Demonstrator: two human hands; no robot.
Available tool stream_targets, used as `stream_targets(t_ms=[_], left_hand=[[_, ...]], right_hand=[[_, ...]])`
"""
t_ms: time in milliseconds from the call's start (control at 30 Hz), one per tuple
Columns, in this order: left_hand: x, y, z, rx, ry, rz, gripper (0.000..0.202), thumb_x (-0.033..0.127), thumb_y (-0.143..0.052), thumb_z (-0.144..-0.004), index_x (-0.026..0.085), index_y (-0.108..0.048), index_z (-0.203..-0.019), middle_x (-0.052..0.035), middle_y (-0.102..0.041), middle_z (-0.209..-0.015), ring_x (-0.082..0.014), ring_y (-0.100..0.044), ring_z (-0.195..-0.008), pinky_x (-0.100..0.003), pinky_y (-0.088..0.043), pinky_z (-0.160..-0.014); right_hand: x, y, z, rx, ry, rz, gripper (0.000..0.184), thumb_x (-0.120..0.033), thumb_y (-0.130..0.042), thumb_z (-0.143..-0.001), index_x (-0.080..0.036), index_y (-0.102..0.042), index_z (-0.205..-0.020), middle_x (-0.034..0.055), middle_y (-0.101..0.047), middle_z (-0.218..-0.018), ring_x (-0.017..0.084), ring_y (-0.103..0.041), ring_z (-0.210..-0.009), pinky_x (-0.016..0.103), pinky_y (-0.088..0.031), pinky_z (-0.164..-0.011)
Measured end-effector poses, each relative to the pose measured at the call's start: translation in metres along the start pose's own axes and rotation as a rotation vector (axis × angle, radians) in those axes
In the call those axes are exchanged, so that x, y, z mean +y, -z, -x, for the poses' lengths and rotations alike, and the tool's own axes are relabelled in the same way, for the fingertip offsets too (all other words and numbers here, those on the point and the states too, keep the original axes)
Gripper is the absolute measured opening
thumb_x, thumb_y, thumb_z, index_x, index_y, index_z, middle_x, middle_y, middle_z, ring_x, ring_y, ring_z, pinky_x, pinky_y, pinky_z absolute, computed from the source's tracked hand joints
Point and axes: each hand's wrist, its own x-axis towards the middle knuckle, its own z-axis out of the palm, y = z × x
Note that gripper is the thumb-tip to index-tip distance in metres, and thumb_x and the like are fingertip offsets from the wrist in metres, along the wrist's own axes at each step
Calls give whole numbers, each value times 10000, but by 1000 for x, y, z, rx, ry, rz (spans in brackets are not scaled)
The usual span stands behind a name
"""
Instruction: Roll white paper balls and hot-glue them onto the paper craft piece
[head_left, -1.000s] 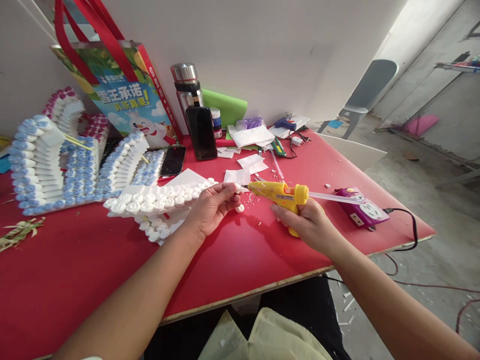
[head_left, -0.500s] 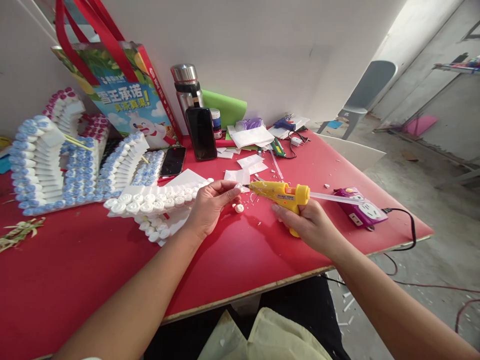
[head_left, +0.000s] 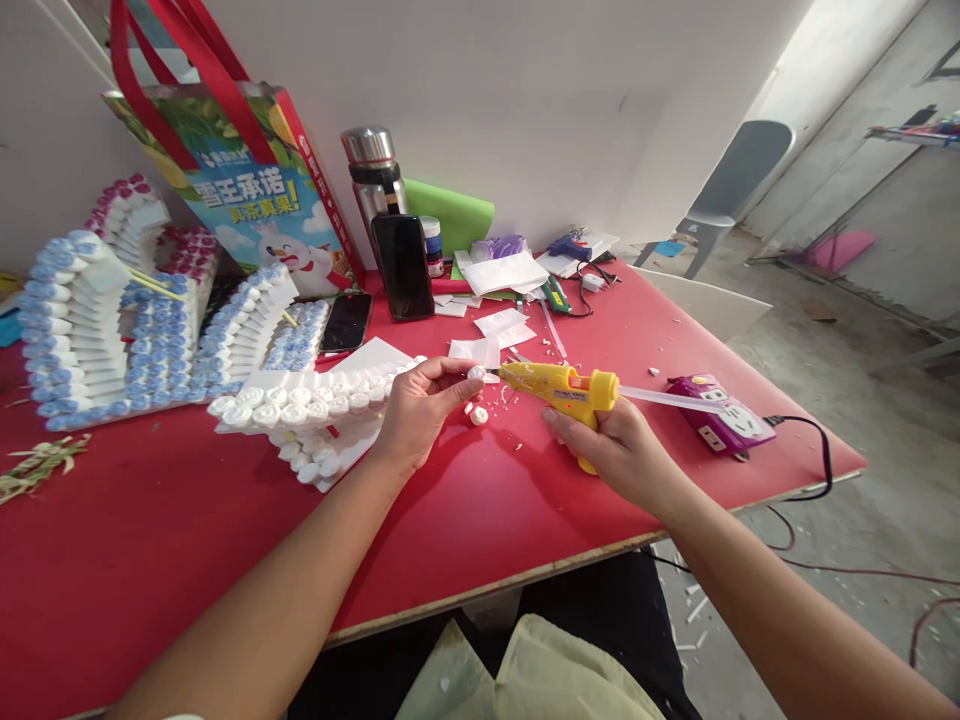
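Between the thumb and fingers of my left hand (head_left: 421, 408) is a small white paper rose (head_left: 476, 373). My right hand (head_left: 622, 440) is wrapped round the handle of a yellow hot glue gun (head_left: 551, 382), a clear glue stick (head_left: 667, 398) poking from its back. The gun's nozzle points left, right beside the rose; whether they touch I cannot tell. Another white rose (head_left: 478, 414) lies on the table just below. Left of my hand stands a white board piece edged with rows of white roses (head_left: 300, 405), partly hidden by my left hand.
Finished-looking blue and white flower pieces (head_left: 82, 340) and a printed bag (head_left: 262, 200) stand at the left. A flask (head_left: 371, 170), an upright phone (head_left: 403, 268) and paper scraps (head_left: 502, 272) are at the back. A purple power strip (head_left: 724, 415) sits near the right edge.
The rose in my left hand has turned slightly at the nozzle, its face now showing more. The glue gun and both arms stay almost where they were.
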Motion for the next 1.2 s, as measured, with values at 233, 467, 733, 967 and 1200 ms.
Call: stream_targets(t_ms=[233,467,733,967,1200], left_hand=[[-1,1,1,-16,13,2,341,298,-884,-671,153,-755,-952,-37,-721,-786,-139,-651,-706,-279,-546,-701],[2,-2,3,-2,32,23,325,289,-885,-671,145,-753,-930,-34,-718,-767,-131,-648,-689,-271,-542,-693],[1,-1,2,1,48,40,328,288,-883,-674,142,-753,-938,-42,-715,-777,-132,-640,-683,-271,-550,-660],[2,-1,2,-9,57,48,331,287,-878,-678,143,-752,-948,-45,-708,-764,-151,-643,-698,-296,-559,-653],[5,-3,1,13,45,65,302,282,-883,-670,146,-763,-912,-32,-716,-762,-128,-645,-667,-288,-549,-712]], right_hand=[[-2,-1,-2,10,64,-1,442,-477,-555,-961,-202,-391,-656,-48,-370,-565,82,-324,-505,246,-255,-459],[-1,-1,0,9,57,7,459,-477,-557,-959,-201,-375,-641,-50,-350,-559,79,-310,-505,247,-240,-454],[0,1,1,15,36,-2,461,-496,-561,-953,-200,-380,-649,-49,-346,-574,80,-310,-515,253,-239,-467],[1,4,2,22,-29,13,497,-537,-555,-943,-200,-373,-625,-46,-322,-571,82,-285,-514,269,-216,-465],[3,2,4,45,-50,15,491,-545,-563,-929,-195,-407,-622,-40,-343,-567,84,-303,-514,262,-232,-468]])
